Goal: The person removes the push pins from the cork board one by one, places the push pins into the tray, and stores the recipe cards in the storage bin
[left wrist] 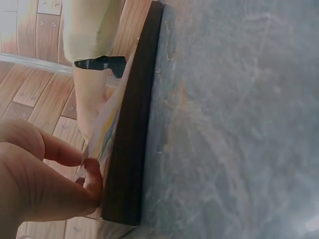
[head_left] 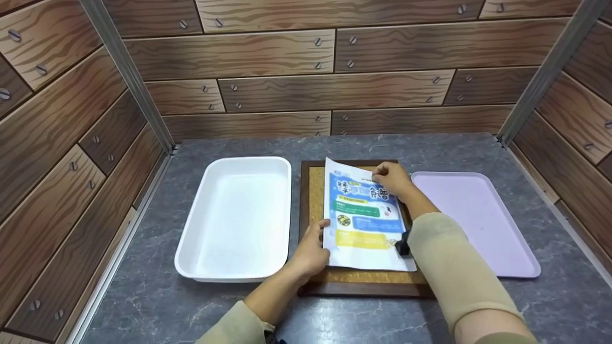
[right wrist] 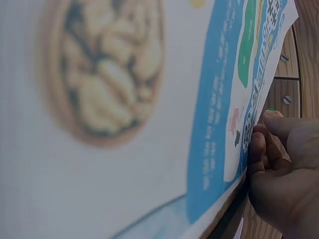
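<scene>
A printed sheet (head_left: 366,258) with blue, green and yellow blocks lies slightly askew over a cork board (head_left: 315,191) with a dark wooden frame (head_left: 366,289). My left hand (head_left: 311,251) pinches the sheet's left edge between thumb and finger, as the left wrist view shows above the frame. At the upper right corner, my right hand (head_left: 393,180) has its fingers curled against the sheet. A small green piece (right wrist: 270,110), like a pushpin head, shows at its fingertip; the rest of it is hidden. The sheet's upper left corner lifts off the board.
To the left of the board stands a deep white tray (head_left: 234,162). A shallow purple tray (head_left: 483,224) lies to the right, partly behind my right sleeve (head_left: 454,258). Wood-patterned walls (head_left: 277,52) enclose the grey marbled tabletop (head_left: 143,286) at the back and sides.
</scene>
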